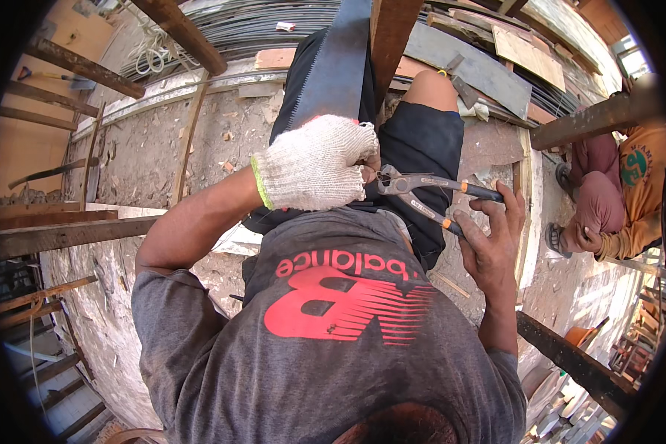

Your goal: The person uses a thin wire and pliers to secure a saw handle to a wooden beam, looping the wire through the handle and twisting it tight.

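Note:
My right hand (490, 240) grips pliers (422, 182) with black and orange handles. The handles are spread, between my thumb and fingers. The pliers' head meets the fingertips of my left hand (314, 164), which wears a white knitted glove with a green cuff. The left fingers are curled and pinched together. A thin, wire-like strand shows at their tips, but what they hold is mostly hidden. Under the glove runs a hand saw (337, 70), its wide toothed blade pointing away from me between my legs. Bits of red show at the glove's edges; the saw's handle is covered.
A wooden post (392, 37) rises beside the blade. Long steel bars (251, 33) and planks (529, 55) lie at the far side. A hammer-like tool (462, 85) rests near my right knee. Timber beams (66, 238) cross on the left. Another person (614, 185) sits at the right.

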Action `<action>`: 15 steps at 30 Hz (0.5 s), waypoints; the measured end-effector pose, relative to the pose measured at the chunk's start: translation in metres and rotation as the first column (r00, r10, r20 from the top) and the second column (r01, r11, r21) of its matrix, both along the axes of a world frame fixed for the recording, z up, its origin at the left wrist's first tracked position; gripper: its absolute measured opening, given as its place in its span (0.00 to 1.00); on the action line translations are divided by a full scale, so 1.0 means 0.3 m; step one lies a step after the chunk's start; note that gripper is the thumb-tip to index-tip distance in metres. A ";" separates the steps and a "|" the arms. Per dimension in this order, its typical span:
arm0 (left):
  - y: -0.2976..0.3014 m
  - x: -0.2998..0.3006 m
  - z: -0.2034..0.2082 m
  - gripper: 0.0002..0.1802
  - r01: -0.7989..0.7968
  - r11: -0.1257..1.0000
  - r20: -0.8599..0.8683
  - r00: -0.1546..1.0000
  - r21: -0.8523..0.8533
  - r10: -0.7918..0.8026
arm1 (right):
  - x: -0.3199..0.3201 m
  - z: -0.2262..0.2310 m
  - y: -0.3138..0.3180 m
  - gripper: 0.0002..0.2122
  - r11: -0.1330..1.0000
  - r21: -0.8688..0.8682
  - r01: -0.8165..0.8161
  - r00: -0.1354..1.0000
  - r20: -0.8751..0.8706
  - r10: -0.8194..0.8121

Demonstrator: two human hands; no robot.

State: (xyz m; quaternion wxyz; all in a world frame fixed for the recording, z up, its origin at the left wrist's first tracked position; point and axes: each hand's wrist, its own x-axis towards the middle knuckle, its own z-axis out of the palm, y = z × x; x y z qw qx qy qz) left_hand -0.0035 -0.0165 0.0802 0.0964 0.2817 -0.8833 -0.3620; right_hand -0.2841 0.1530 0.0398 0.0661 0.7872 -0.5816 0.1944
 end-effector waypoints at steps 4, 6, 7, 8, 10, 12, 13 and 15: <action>0.001 0.002 -0.005 0.04 -0.014 1.000 -0.021 1.000 0.013 0.014 | -0.004 0.001 -0.005 0.21 0.999 -0.047 -0.012 1.000 -0.017 0.011; 0.000 0.007 -0.006 0.03 -0.009 1.000 -0.033 0.999 0.025 0.010 | -0.007 0.000 -0.011 0.21 0.998 -0.064 -0.026 1.000 -0.015 0.026; 0.004 0.008 -0.005 0.03 -0.011 0.999 -0.028 1.000 0.033 0.012 | -0.014 -0.005 -0.013 0.21 0.997 -0.070 -0.034 0.999 -0.020 0.033; 0.007 0.010 -0.005 0.03 -0.013 0.999 -0.021 1.000 0.043 0.014 | -0.021 -0.011 -0.013 0.21 0.996 -0.073 -0.042 0.999 -0.023 0.040; 0.008 0.013 0.013 0.03 0.013 0.999 -0.041 0.999 0.039 -0.012 | -0.034 -0.022 -0.025 0.21 0.993 -0.088 -0.073 0.997 -0.005 0.073; 0.005 0.016 0.016 0.03 0.036 0.998 -0.061 0.998 0.047 -0.033 | -0.048 -0.033 -0.034 0.20 0.989 -0.115 -0.096 0.995 0.013 0.098; 0.003 0.019 0.008 0.03 0.046 0.997 -0.070 0.997 0.058 -0.042 | -0.055 -0.041 -0.036 0.19 0.986 -0.133 -0.103 0.994 0.023 0.107; 0.001 0.010 0.032 0.03 0.013 0.986 0.001 1.000 0.166 -0.013 | -0.055 -0.056 -0.038 0.18 0.982 -0.162 -0.096 0.993 0.048 0.105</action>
